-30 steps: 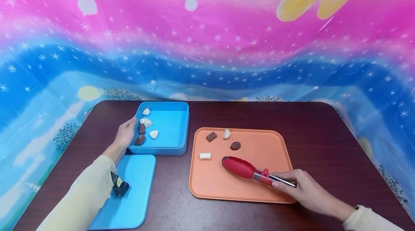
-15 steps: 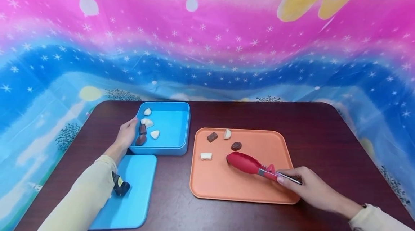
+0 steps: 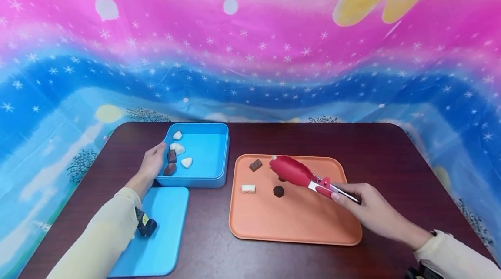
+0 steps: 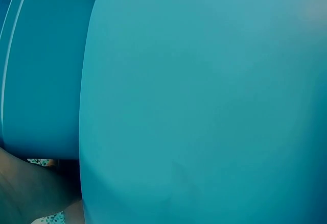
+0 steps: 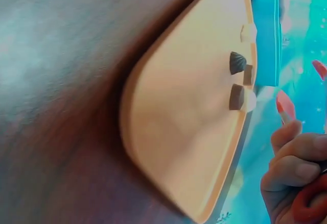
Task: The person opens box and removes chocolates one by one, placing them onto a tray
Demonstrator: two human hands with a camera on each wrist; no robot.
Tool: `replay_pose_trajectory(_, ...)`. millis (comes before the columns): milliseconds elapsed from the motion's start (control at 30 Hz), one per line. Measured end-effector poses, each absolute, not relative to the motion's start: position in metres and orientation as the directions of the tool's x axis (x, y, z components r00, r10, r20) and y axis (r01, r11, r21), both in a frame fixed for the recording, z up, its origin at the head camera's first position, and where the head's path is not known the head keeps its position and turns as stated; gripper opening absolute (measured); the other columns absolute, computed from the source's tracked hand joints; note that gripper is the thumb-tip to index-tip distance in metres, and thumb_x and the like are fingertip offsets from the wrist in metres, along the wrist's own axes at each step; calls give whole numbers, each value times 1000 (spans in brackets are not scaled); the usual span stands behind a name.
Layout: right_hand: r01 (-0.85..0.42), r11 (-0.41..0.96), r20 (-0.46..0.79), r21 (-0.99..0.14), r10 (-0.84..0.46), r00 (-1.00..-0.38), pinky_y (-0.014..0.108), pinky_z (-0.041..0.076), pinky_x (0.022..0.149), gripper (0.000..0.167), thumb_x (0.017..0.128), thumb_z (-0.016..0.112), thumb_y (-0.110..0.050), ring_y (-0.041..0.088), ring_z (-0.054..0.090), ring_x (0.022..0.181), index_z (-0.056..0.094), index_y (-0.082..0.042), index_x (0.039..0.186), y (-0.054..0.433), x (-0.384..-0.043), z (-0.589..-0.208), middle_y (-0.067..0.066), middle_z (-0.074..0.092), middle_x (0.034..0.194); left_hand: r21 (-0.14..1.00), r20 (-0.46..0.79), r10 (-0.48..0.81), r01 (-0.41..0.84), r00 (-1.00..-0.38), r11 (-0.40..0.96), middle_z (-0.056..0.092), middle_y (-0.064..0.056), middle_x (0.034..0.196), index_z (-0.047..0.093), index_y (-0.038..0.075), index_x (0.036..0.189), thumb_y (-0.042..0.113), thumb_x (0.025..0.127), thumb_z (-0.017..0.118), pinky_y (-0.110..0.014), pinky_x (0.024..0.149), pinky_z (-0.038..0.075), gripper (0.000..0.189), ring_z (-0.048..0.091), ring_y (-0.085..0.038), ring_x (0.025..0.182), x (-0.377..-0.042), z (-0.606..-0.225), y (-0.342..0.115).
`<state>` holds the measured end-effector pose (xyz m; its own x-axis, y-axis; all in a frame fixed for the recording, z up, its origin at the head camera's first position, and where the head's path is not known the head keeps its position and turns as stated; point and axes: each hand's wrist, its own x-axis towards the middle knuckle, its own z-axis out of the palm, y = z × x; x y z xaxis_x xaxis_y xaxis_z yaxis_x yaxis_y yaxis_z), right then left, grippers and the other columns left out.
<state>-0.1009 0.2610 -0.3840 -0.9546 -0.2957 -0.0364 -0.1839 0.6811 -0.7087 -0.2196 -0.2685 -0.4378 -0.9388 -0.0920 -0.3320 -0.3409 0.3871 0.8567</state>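
My left hand (image 3: 152,161) rests against the left wall of the square blue box (image 3: 223,166), fingertips right at the rim. Inside the box, white and brown chocolates lie along its left side. My right hand (image 3: 372,209) grips red-headed tongs (image 3: 291,171) by their metal handles. The tongs' head hangs over the far middle of the orange tray (image 3: 297,231), partly covering a white chocolate and a brown one. On the tray, a dark round chocolate (image 3: 278,191), a white bar-shaped piece (image 3: 248,188) and a brown block (image 3: 256,165) show. In the right wrist view, the tong tips (image 5: 284,104) stand apart.
A flat blue lid (image 3: 168,235) lies in front of the box, under my left forearm. The dark brown table (image 3: 219,244) reaches back to a patterned pink and blue cloth (image 3: 250,70). Black wrist cameras (image 3: 146,227) sit on both sleeves.
The tongs first shift slightly right, then move up and away over the tray's far chocolates. The dark round chocolate at their tip is now bare on the tray. My left hand stays put.
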Motion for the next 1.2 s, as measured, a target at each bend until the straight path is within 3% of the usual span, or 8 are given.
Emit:
replay_pose_trajectory(100, -173, 666, -33, -726, -285, -958, 23, 44, 50, 44, 99, 66, -30, 2, 50, 65, 65, -1, 133, 251, -106, -382, 4, 68, 87, 853, -329, -92, -338, -940, 398, 21, -14, 170, 9, 22, 163, 49, 110, 16, -63, 126, 18, 60, 16, -36, 158, -220, -438, -268)
replay_pose_trajectory(233, -123, 666, -72, -735, -257, -964, 24, 42, 51, 49, 94, 72, -40, 7, 50, 64, 67, -9, 131, 233, -117, -383, 0, 62, 79, 838, -330, -103, -342, -938, 426, 7, -13, 172, 4, 17, 163, 50, 110, 15, -62, 127, 13, 64, 4, -38, 159, -220, -437, -269)
replay_pose_trajectory(333, -84, 665, -113, -742, -248, -962, 25, 37, 48, 48, 89, 75, -50, 9, 43, 55, 68, -24, 128, 217, -128, -382, -3, 49, 65, 838, -323, -112, -339, -940, 427, 14, -17, 170, 11, 13, 164, 50, 110, 15, -62, 127, 16, 66, 10, -40, 158, -220, -437, -270)
replay_pose_trajectory(433, -83, 649, -118, -756, -261, -958, 26, 34, 45, 51, 84, 77, -54, 10, 39, 50, 65, -31, 128, 203, -137, -382, -2, 42, 61, 857, -307, -110, -325, -945, 400, 33, -26, 159, 30, 7, 159, 49, 110, 15, -62, 124, 22, 67, 21, -40, 155, -220, -437, -270)
replay_pose_trajectory(567, -117, 655, -93, -747, -277, -956, 26, 31, 42, 64, 82, 80, -53, 11, 34, 48, 62, -24, 136, 185, -145, -384, -2, 39, 61, 864, -308, -110, -326, -945, 383, 38, -24, 155, 34, 10, 158, 50, 110, 17, -63, 123, 24, 65, 25, -38, 153, -221, -438, -269)
replay_pose_trajectory(767, -101, 667, -123, -738, -281, -952, 26, 28, 40, 67, 80, 81, -56, 12, 34, 45, 63, -23, 135, 158, -154, -385, -2, 42, 59, 842, -333, -95, -341, -938, 417, 20, -16, 169, 6, 22, 163, 53, 109, 14, -64, 126, 18, 63, 19, -40, 156, -220, -440, -271)
replay_pose_trajectory(933, -148, 658, -91, -739, -314, -945, 27, 34, 41, 66, 78, 82, -56, 13, 40, 47, 64, -25, 133, 139, -160, -385, 0, 49, 63, 838, -335, -93, -342, -938, 425, 10, -14, 172, 4, 19, 163, 55, 108, 14, -64, 126, 14, 66, 5, -39, 159, -218, -441, -272)
replay_pose_trajectory(1200, -208, 691, -42, -693, -327, -944, 26, 28, 43, 66, 76, 86, -51, 11, 37, 48, 64, -22, 131, 116, -169, -382, -2, 47, 66, 841, -319, -102, -331, -942, 427, 22, -20, 168, 13, 14, 164, 55, 108, 15, -64, 126, 17, 69, 14, -40, 158, -218, -440, -271)
